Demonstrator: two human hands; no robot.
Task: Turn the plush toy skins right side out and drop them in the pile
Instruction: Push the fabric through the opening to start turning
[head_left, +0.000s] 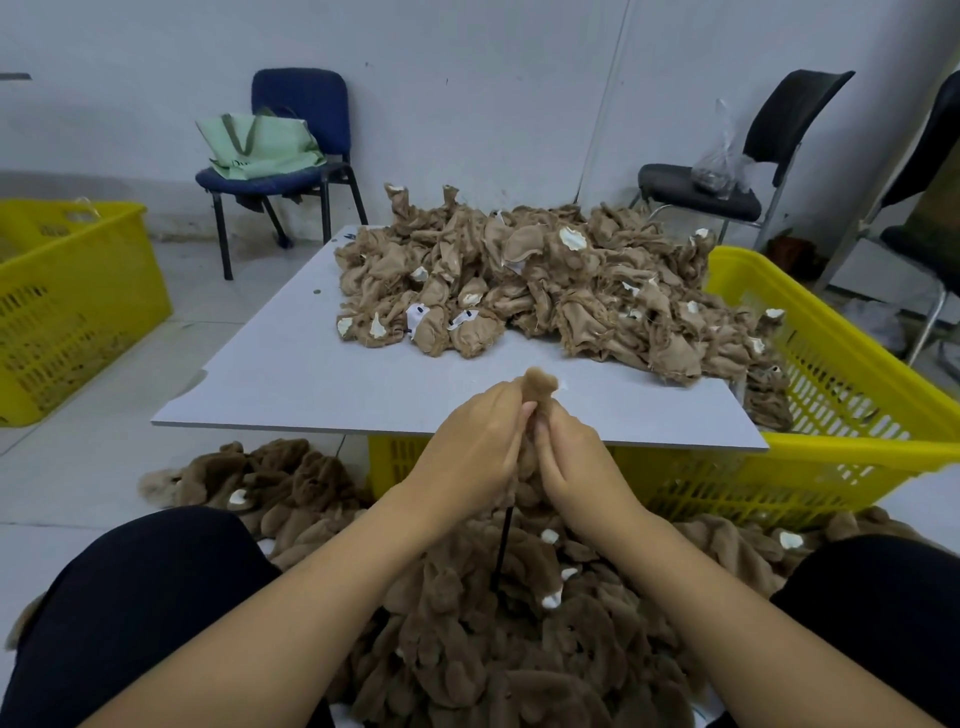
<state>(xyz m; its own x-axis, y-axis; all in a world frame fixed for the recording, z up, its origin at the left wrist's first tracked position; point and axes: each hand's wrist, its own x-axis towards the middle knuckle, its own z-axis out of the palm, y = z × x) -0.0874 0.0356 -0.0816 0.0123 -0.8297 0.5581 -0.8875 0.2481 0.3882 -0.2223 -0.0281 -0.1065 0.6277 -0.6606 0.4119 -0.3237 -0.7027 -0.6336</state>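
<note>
Head view: left hand (475, 441) and right hand (574, 457) both pinching one fuzzy tan plush skin (540, 387) above the board's near edge. Matte inside-out skins (545, 280) heaped toward the board's (291, 374) far right corner; furry pile (493, 623) below, between the knees. Thin black rod (503, 545) under the hands. Yellow lattice crate (831, 415) right.

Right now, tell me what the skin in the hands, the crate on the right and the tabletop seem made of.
Skin: brown plush fabric, fuzzy nap showing at the tip.
Crate: glossy yellow plastic, going by its moulded lattice walls.
Tabletop: thin grey board, matte and smooth; perhaps laminate, not certain.
</note>
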